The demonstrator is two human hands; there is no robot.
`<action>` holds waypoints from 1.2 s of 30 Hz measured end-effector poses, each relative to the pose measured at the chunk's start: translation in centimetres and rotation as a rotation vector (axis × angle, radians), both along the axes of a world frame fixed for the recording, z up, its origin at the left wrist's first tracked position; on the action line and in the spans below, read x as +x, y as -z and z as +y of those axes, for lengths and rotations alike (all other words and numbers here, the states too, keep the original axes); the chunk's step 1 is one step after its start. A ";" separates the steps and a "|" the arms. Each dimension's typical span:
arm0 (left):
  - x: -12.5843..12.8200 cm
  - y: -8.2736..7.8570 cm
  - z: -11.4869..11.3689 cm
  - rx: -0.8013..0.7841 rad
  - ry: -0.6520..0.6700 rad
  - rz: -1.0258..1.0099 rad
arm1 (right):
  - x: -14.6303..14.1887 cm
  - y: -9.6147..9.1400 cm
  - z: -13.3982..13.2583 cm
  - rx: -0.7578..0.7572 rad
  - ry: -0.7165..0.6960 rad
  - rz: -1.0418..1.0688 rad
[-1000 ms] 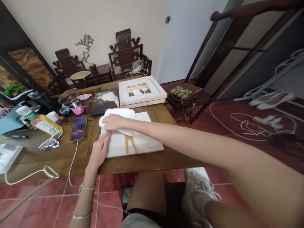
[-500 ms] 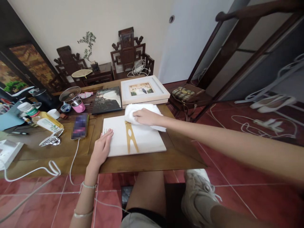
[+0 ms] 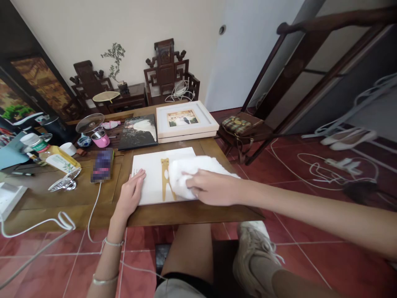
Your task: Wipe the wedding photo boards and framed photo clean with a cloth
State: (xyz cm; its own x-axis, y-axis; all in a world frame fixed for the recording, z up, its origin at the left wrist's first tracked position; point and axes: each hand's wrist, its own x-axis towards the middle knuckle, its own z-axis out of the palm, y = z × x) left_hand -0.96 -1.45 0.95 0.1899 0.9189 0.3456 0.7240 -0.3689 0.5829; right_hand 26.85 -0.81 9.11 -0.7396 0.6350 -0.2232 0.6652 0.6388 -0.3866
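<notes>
A white board [image 3: 150, 174] with a gold easel-shaped mark lies flat near the front edge of the wooden table [image 3: 93, 207]. My left hand [image 3: 132, 194] rests flat on the board's left edge, fingers stretched out. My right hand [image 3: 206, 188] presses a crumpled white cloth [image 3: 192, 169] onto the board's right front part, fingers curled over the cloth.
Behind the board lie a dark photo print [image 3: 139, 131] and a white framed photo [image 3: 184, 120]. To the left are a phone [image 3: 101, 164] with a white cable, a pink cup [image 3: 101, 138], a small fan and bottles. A stool with a plaid bag [image 3: 240, 123] stands at the right.
My right hand has swept the cloth from the board's far left corner across its far right to the near right part. The left hand has stayed on the board's left edge.
</notes>
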 end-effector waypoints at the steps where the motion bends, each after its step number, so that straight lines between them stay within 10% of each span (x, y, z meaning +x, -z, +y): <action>1: 0.0 0.0 0.0 -0.001 0.001 0.003 | -0.3 0.6 0.9 0.056 0.018 0.014; 10: -0.2 -0.1 0.0 -0.011 0.022 0.017 | -6.6 2.8 6.2 0.251 0.192 0.083; 15: -0.5 0.6 0.3 0.110 -0.156 0.000 | -8.3 2.1 3.4 0.253 -0.093 0.103; 22: -1.0 1.9 0.6 0.087 -0.362 0.019 | -3.9 -0.2 -1.2 -0.023 -0.339 0.115; 30: -0.8 2.0 0.5 0.053 -0.394 -0.084 | 2.6 2.5 1.7 0.052 0.126 0.160; 36: -2.4 2.2 1.8 -0.108 -0.368 -0.360 | 2.9 3.4 2.0 0.077 0.160 0.214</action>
State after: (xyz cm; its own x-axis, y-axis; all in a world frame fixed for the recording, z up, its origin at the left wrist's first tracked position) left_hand -3.40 0.34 -1.27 -0.2651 0.9367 0.2288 0.5412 -0.0519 0.8393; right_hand 29.73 1.16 5.74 -0.6540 0.7562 -0.0191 0.6679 0.5654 -0.4840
